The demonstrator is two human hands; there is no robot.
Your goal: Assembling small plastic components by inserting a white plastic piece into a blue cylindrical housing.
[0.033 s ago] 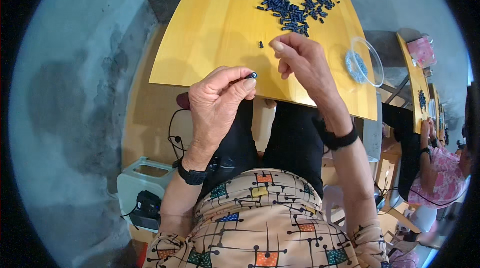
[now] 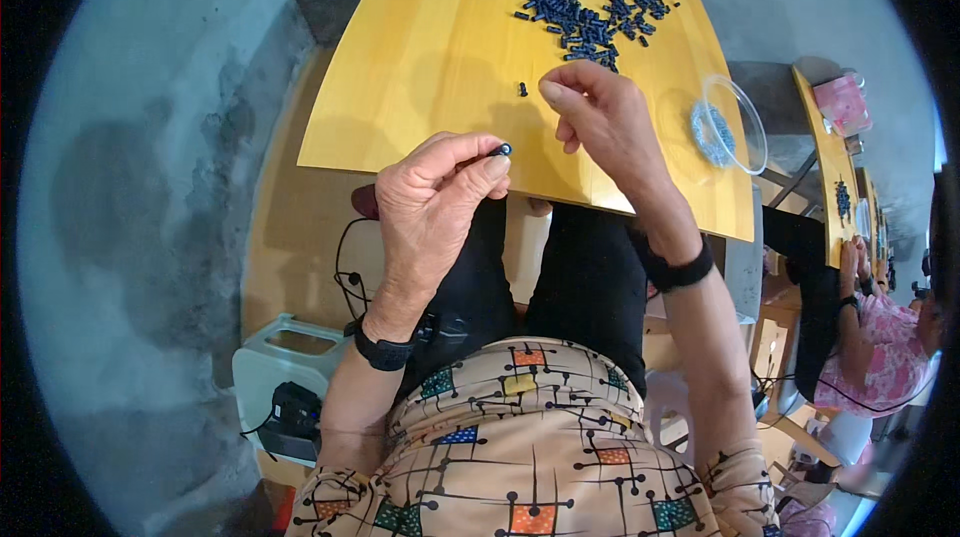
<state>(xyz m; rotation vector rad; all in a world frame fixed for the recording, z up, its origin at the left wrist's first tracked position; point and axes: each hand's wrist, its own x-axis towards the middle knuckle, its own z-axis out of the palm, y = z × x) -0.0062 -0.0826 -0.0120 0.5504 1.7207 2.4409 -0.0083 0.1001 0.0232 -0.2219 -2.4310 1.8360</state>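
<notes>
Between the thumb and forefinger of my left hand is a small dark cylindrical part, its round end facing right. My right hand is raised over the table, a little farther off and to the right, with thumb and forefinger pinched together. Whatever that pinch holds, if anything, is too small or hidden to make out. On the table beyond my hands stands a single dark part. A large loose heap of similar dark parts spreads across the far side.
A clear round tub with small light-blue pieces sits at the right of the yellow table. On the floor at left, a pale stool carries a black device. Another person works at a table on the right.
</notes>
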